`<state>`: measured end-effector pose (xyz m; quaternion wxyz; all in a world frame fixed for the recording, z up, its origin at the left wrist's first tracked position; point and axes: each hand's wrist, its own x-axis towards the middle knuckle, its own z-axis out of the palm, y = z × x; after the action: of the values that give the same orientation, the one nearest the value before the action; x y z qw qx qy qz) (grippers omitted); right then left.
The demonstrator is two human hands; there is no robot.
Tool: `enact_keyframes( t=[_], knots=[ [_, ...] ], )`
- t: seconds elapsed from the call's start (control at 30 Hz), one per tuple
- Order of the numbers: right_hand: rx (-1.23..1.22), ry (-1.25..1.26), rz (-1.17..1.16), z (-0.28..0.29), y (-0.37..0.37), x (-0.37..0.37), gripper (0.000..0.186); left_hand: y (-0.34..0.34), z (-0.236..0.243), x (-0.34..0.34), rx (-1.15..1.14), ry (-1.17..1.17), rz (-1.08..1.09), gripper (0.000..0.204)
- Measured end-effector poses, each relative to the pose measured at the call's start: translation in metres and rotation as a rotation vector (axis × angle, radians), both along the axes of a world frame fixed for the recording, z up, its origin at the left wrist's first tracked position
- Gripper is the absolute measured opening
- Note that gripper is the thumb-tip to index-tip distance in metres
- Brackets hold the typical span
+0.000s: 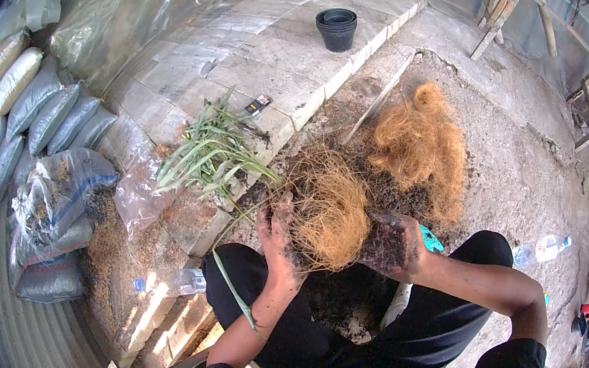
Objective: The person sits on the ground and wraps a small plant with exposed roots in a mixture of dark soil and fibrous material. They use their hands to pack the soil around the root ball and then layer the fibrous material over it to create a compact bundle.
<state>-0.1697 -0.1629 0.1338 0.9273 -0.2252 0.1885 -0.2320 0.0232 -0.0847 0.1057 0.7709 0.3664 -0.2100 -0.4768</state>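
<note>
And here's the ball (333, 216) of brown fibre, right at the centre of things, held up between two soil-smeared hands! The left hand (274, 233) spreads along the ball's left side, fingers against the strands; the right hand (393, 246), darkest with soil, presses the opposite side. It's a wide grip, both hands shared around one ball, loose strands springing out all over.

Just left of the ball, the plants (211, 152) lie in a green heap, long leaves fanned out, and one leaf (232, 285) slants across the left forearm on the near side of the ball. Beyond the ball and to its right, there's the fibre pile (422, 146), big and tangled, spilling over dark soil. Far beyond the ball, a nested stack of black pots (335, 32) stands upright on the paving (252, 60).

Well left of the ball, sacks (54, 110) lie heaped by the wall; a bottle (177, 282) lies on its near left, another bottle (550, 248) well to its right. Below the ball, between the legs, it's dark and shadowed: looks like soil, though hands and ball block much of it.
</note>
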Motion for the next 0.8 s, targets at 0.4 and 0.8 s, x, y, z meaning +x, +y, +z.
enact_keyframes(
  t=[0.4, 0.8],
  knots=[
    [-0.118, -0.100, 0.009, 0.010, 0.022, 0.009, 0.045, 0.002, 0.011, -0.010, 0.081, -0.225, 0.223, 0.054],
    [-0.109, 0.099, 0.126, 0.006, 0.020, 0.011, 0.059, 0.005, 0.012, -0.041, 0.089, -0.712, 0.271, 0.064]
  ],
)
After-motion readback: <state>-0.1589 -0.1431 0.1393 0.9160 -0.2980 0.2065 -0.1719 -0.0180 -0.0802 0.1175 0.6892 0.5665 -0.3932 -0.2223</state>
